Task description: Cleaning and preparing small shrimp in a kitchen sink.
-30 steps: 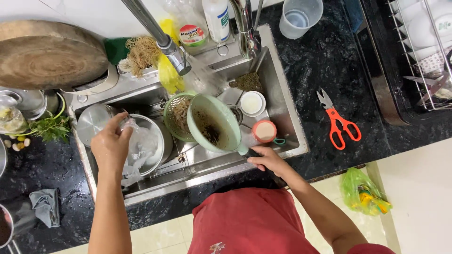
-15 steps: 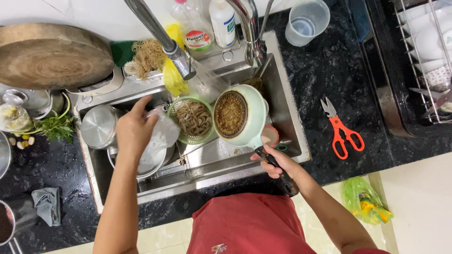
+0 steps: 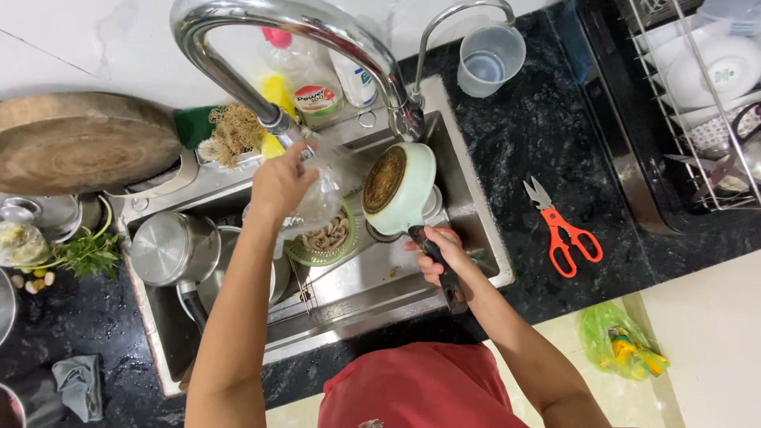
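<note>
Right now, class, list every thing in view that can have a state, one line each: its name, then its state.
Small green pan: tilted on its side, inside browned, over the sink.
Right hand: closed on the pan's black handle.
Left hand: raised beside the tap spout.
Green strainer: in the sink, holding food.
Clear jug: upright, empty.
Orange scissors: slightly open, flat on the counter.
Steel pot: upside down.

Saucepan (image 3: 399,189): pale green, dark handle, tilted on its side, soiled inside; gripped by right hand (image 3: 438,252). Clear plastic bag (image 3: 323,198): crumpled, under left hand (image 3: 283,182).
</note>
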